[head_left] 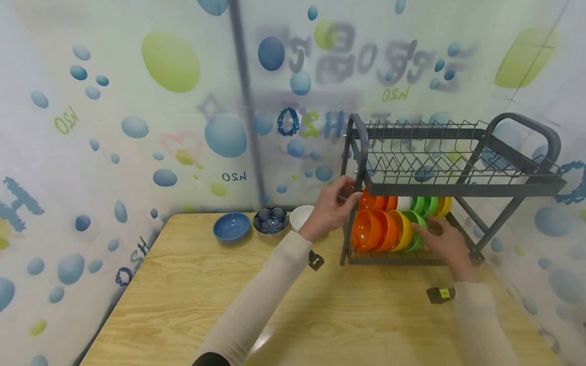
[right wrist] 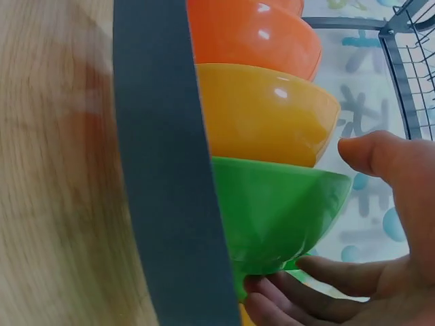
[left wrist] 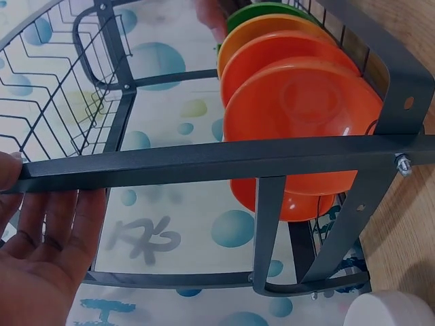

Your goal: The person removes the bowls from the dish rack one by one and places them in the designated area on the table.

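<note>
A dark grey two-tier dish rack [head_left: 462,190] stands at the right, with bowls on edge along its lower tier. My left hand [head_left: 333,208] grips the rack's left upright, thumb on one side and fingers on the other, as the left wrist view shows. My right hand [head_left: 441,243] is at the right end of the front row, beside a green bowl [right wrist: 285,210]. Its fingertips are at the underside of that bowl, while the thumb stands apart from the rim. Left of the green bowl are a yellow bowl [head_left: 402,231] and two orange bowls [head_left: 365,231].
Behind the front row stands another row with orange, white, green and yellow bowls [head_left: 443,206]. Left of the rack, a blue bowl [head_left: 231,227], a dark flower-patterned bowl [head_left: 270,221] and a white bowl [head_left: 299,216] sit along the wooden table's [head_left: 183,305] back edge.
</note>
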`<state>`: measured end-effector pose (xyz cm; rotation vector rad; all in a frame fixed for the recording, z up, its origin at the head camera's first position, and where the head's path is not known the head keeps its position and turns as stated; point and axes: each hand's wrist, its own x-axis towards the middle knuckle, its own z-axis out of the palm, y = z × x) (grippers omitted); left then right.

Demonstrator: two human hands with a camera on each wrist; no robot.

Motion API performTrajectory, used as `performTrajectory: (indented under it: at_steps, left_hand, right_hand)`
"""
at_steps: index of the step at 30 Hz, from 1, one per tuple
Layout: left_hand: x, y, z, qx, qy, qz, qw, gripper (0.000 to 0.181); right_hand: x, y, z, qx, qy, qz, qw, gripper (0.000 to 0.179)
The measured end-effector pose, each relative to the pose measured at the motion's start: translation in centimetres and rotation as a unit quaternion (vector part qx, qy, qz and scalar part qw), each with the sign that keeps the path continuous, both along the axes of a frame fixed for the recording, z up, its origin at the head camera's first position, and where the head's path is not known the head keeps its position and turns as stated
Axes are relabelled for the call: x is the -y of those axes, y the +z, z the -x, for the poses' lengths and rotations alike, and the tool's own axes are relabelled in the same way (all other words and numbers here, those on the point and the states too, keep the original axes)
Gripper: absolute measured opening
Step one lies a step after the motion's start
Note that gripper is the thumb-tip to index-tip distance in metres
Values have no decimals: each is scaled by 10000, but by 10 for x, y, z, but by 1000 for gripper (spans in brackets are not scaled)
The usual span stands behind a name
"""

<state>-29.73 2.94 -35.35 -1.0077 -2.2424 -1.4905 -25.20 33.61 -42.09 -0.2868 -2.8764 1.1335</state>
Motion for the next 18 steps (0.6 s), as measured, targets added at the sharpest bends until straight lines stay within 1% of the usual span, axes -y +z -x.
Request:
performTrajectory:
  at_steps: [3,6,12,18]
  left_hand:
    - [0,0,0,11,-40,-30,10000,20]
    - [0,-1,0,17,-64,-35,10000,20]
    - [0,-1,0,-18,-54,-50,10000,21]
    - [1,-3,1,-2,-15,-30,10000,21]
  right_hand:
    - [-2,-3,-1,218,-54,81,9997,104]
    - [-4,-5,-2,292,-103,178,9994,104]
    - [-4,-8,-2,165,-284,275,9991,100]
    - [0,-7,-4,132,-397,352,9985,97]
